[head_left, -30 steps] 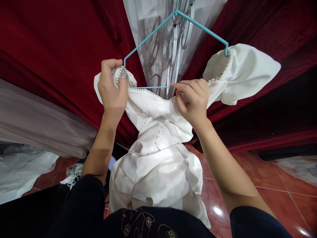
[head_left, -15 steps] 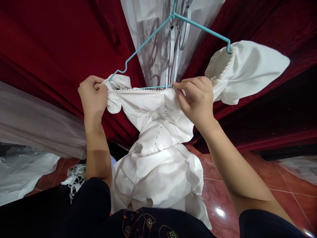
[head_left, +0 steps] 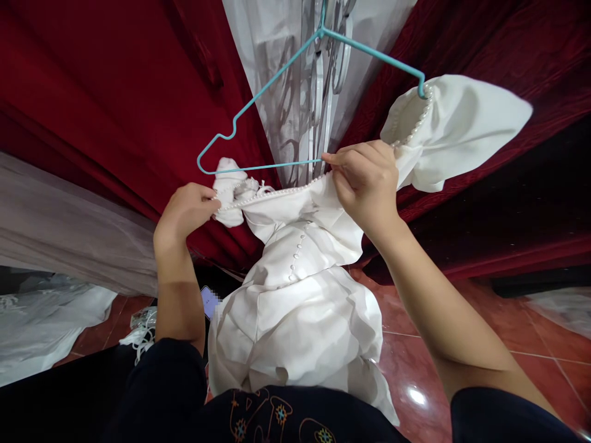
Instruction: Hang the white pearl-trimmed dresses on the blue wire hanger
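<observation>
A white dress (head_left: pixel 305 307) with pearl-beaded edges and small buttons hangs down the middle of the head view. Its right sleeve loop sits over the right end of a light blue hanger (head_left: pixel 373 52). The hanger's left end is bare, above the dress's left sleeve (head_left: pixel 228 212). My left hand (head_left: pixel 187 212) pinches the beaded edge beside that sleeve, below and left of the hanger's end. My right hand (head_left: pixel 367 181) is closed on the hanger's bottom bar at the dress's top edge; whether it also grips cloth is hidden.
Dark red curtains (head_left: pixel 138 92) hang on both sides, with sheer white cloth and a white metal frame (head_left: pixel 318 111) between them. A phone (head_left: pixel 210 301), white cords (head_left: pixel 143 335) and pale fabric (head_left: pixel 50 320) lie low on the left. Red tiles (head_left: pixel 406 363) show below.
My left hand has moved down with the beaded edge, and the dress's left side has come off the hanger's left end. My right hand has stayed nearly still.
</observation>
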`<state>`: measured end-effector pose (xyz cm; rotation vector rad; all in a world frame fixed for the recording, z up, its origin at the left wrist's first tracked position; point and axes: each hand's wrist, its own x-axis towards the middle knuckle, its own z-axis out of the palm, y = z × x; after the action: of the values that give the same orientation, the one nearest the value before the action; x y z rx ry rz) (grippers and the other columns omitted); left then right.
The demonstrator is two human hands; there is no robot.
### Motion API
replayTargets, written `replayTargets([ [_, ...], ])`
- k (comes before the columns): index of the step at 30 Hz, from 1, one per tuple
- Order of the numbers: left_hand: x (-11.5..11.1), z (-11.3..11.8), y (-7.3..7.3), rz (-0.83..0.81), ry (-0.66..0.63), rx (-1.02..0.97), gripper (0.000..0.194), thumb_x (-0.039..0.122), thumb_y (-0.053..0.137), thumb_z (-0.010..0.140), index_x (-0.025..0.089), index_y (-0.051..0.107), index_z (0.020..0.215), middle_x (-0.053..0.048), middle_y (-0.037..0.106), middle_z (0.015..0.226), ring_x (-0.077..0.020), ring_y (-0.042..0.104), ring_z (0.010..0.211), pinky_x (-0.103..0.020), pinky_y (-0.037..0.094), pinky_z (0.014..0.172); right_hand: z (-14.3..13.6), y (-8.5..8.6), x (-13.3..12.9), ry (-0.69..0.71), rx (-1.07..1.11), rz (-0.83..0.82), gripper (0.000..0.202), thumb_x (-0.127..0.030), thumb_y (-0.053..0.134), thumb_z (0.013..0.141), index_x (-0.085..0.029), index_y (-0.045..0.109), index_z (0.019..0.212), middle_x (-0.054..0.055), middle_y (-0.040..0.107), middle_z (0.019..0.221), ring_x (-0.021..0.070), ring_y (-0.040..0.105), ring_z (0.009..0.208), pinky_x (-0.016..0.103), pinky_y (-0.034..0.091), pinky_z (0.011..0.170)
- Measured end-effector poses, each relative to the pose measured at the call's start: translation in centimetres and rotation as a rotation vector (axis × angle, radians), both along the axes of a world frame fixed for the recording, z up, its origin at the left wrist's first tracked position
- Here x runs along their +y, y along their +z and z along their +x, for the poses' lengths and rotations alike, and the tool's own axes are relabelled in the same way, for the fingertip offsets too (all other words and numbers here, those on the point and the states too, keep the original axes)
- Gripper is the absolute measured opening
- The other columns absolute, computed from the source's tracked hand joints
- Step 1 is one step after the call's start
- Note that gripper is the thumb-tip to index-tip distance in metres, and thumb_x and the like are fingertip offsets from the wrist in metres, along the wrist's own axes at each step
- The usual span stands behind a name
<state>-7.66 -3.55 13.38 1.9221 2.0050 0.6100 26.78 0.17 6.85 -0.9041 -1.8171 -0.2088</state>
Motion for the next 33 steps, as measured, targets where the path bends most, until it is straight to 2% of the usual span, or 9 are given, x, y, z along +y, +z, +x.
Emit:
replayTargets([
  [3,-0.3,0.4,-1.5,-0.006,-0.162,0.08,0.017,0.023,0.063,0.078,0.017,0.067,0.062,0.002,0.05,0.056,-0.0131,0.045,0.057,-0.029,0.03,0.057,-0.3,-0.3,0.0,0.01,0.023,0.039,0.028,-0.012,0.051,0.101,-0.026,0.073,0.111,0.005,0.073,0.098,0.0241,0.063,0.092,0.045,0.046,0.089],
  [9,-0.6,3.4,-3.0,0.658,-0.517,0.008,0.026,0.019,0.059,0.096,0.023,0.084,0.099,-0.002,0.074,0.09,-0.0161,0.067,0.08,-0.03,0.053,0.075,-0.2,-0.4,0.3,-0.009,0.014,0.041,0.031,-0.011,0.051,0.098,-0.027,0.073,0.112,0.006,0.073,0.098,0.0243,0.062,0.092,0.045,0.046,0.089],
  [13,0.6,6.0,-1.8,0.957,-0.458,0.003,0.027,0.011,0.064,0.096,0.028,0.081,0.106,0.0,0.076,0.103,-0.0198,0.071,0.098,-0.037,0.056,0.095,-0.5,-0.3,0.0,-0.009,0.016,0.069,0.031,-0.012,0.051,0.096,-0.026,0.073,0.112,0.005,0.074,0.099,0.0239,0.063,0.091,0.044,0.046,0.088],
  [17,1.8,8.3,-1.4,0.808,-0.409,-0.021,0.035,0.014,0.06,0.1,0.027,0.073,0.129,-0.005,0.071,0.135,-0.0263,0.066,0.126,-0.042,0.051,0.109,-1.1,-0.2,-0.7,-0.028,0.001,0.037,0.028,-0.018,0.051,0.098,-0.025,0.073,0.113,0.006,0.075,0.103,0.0249,0.066,0.095,0.046,0.047,0.091],
  [24,2.0,9.8,-3.5,0.714,-0.354,0.039,0.031,0.011,0.052,0.102,0.026,0.076,0.115,-0.003,0.078,0.11,-0.0251,0.067,0.102,-0.043,0.041,0.105,-0.1,1.3,-1.9,-0.02,-0.063,-0.026,0.03,-0.026,0.054,0.1,-0.029,0.07,0.125,0.009,0.075,0.118,0.0299,0.068,0.113,0.054,0.052,0.102],
  [27,1.9,9.8,-3.6,0.699,-0.358,0.043,0.036,0.01,0.052,0.101,0.028,0.076,0.122,-0.002,0.079,0.113,-0.0255,0.066,0.105,-0.043,0.041,0.103,1.7,2.9,-2.1,-0.138,0.049,0.058,0.036,-0.03,0.063,0.098,-0.031,0.066,0.134,0.015,0.068,0.134,0.036,0.061,0.13,0.062,0.045,0.117],
  [29,1.9,9.7,-3.4,0.687,-0.372,0.047,0.038,0.011,0.052,0.102,0.028,0.076,0.125,-0.002,0.078,0.113,-0.0258,0.066,0.105,-0.043,0.041,0.103,3.2,3.7,-1.6,-0.227,0.097,0.149,0.055,-0.033,0.076,0.089,-0.028,0.062,0.142,0.019,0.062,0.142,0.0401,0.057,0.137,0.067,0.037,0.125],
  [31,2.0,9.7,-3.4,0.687,-0.377,0.049,0.038,0.011,0.052,0.103,0.028,0.076,0.127,-0.002,0.078,0.113,-0.0259,0.065,0.106,-0.043,0.041,0.103,4.5,4.0,-0.8,-0.26,0.084,0.157,0.069,-0.028,0.082,0.079,-0.022,0.061,0.144,0.022,0.061,0.141,0.0403,0.057,0.136,0.063,0.039,0.124],
  [33,2.0,9.5,-3.4,0.698,-0.376,0.051,0.038,0.011,0.052,0.103,0.028,0.076,0.128,-0.002,0.078,0.113,-0.0256,0.065,0.105,-0.043,0.041,0.102,5.3,4.1,0.0,-0.294,0.069,0.072,0.063,-0.015,0.078,0.078,-0.02,0.065,0.139,0.021,0.066,0.137,0.0358,0.061,0.132,0.053,0.048,0.117],
])
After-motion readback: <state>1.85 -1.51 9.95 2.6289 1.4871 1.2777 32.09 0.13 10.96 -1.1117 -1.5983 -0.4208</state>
